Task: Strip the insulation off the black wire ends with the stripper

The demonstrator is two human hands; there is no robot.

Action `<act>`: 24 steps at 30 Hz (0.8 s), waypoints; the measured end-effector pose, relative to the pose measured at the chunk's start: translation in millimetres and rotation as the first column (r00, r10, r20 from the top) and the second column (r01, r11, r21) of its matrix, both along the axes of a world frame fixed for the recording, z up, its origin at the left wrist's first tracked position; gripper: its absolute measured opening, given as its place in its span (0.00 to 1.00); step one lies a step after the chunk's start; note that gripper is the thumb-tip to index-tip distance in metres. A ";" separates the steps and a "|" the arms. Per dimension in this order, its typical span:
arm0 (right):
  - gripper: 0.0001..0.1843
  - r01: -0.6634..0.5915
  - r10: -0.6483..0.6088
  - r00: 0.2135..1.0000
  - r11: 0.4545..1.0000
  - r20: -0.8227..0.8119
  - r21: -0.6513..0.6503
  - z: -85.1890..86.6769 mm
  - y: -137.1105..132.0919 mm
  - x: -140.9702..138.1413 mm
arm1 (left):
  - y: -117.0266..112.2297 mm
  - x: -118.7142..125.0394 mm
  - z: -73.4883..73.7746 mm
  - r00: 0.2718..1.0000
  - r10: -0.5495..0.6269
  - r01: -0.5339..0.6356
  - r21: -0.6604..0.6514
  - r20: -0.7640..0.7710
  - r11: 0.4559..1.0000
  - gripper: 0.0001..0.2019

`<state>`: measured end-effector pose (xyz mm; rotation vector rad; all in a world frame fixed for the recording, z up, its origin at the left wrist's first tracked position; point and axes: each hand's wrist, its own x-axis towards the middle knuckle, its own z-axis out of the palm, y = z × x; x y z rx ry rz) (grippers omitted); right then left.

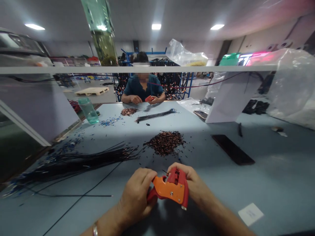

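Observation:
My left hand (139, 193) is closed around the handles of an orange and red wire stripper (169, 191), held above the front of the table. Behind the stripper's red head, my right hand (194, 180) has its fingers bent and pressed together, partly hidden by the tool. A short bit of black wire (165, 171) pokes out by those fingertips; the rest of it is hidden. Left of my hands lies a bundle of long black wires (86, 165) with bared ends, and a few strays run off it. Beyond the stripper is a heap of small dark and copper-coloured pieces (166, 143).
A dark phone (233, 149) and a white paper slip (251, 214) lie to the right. A shelf (157, 69) crosses overhead. Opposite, a person (144, 87) holds a red tool beside another wire bundle (157, 115). A green bottle (88, 111) stands far left.

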<state>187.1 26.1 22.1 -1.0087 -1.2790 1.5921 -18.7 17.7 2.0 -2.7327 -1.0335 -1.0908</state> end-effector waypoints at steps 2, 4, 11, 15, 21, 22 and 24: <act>0.08 -0.017 0.017 1.000 1.000 0.001 -0.015 0.1 -0.5 0.7 | -0.2 -0.6 -1.7 1.000 0.002 -0.001 0.022 -0.016 1.000 0.21; 0.08 -0.025 0.025 1.000 1.000 0.006 -0.011 -0.1 -0.8 1.3 | 0.0 -1.1 -2.9 1.000 0.008 -0.008 0.017 -0.011 1.000 0.21; 0.13 -0.056 0.056 0.998 0.998 -0.020 0.011 -2.8 -0.9 0.7 | 1.8 -1.1 -1.5 0.999 0.031 -0.031 0.005 0.034 0.999 0.21; 0.13 -0.098 0.098 0.995 0.995 -0.034 0.013 -4.5 0.4 0.1 | 1.2 -1.1 -0.3 0.998 0.034 -0.035 0.038 0.043 0.999 0.21; 0.14 -0.099 0.100 0.995 0.995 -0.031 0.018 -6.1 0.3 1.5 | 1.2 -1.2 0.4 0.998 0.039 -0.039 0.019 0.041 0.999 0.19; 0.14 -0.103 0.104 0.994 0.994 -0.031 0.021 -6.1 0.3 1.7 | 1.5 -1.2 0.4 0.998 0.036 -0.037 0.017 0.045 0.999 0.19; 0.14 -0.110 0.111 0.993 0.993 -0.029 0.034 -5.9 0.4 1.9 | 2.0 -1.0 0.3 0.998 0.034 -0.035 0.020 0.046 0.999 0.19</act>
